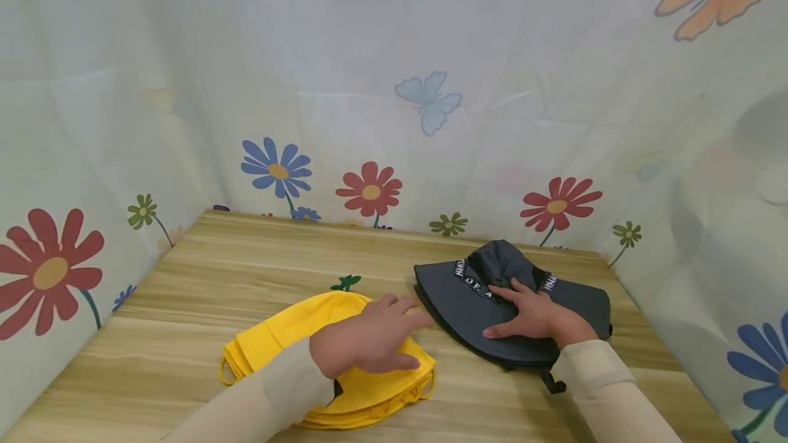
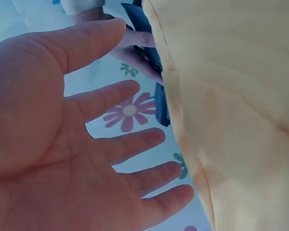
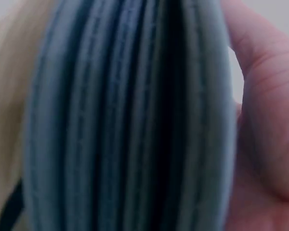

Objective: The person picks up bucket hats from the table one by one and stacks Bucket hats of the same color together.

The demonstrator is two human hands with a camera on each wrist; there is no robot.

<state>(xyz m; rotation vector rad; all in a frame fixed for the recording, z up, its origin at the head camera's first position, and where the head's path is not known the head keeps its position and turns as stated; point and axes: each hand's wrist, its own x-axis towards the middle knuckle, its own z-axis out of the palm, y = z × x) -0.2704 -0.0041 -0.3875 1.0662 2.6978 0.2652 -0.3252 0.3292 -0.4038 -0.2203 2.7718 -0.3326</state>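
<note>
A flattened stack of yellow bucket hats (image 1: 289, 330) lies left of centre on the table, with thin loops at its sides and a green leaf-shaped top. Over this stack my left hand (image 1: 375, 337) stretches its fingers; in the left wrist view the palm faces the yellow cloth (image 2: 236, 106) with nothing held. To the right lies a stack of dark grey bucket hats (image 1: 452, 313), with a lettered black band and a dangling black strap (image 1: 553, 383). My right hand (image 1: 532, 313) rests spread on top of it. Several layered brims (image 3: 135, 120) fill the right wrist view.
Both stacks rest on a wood-grain table (image 1: 185, 306). A pale curtain (image 1: 345, 39) printed with flowers and butterflies encloses its back and sides, meeting the table along the far edge.
</note>
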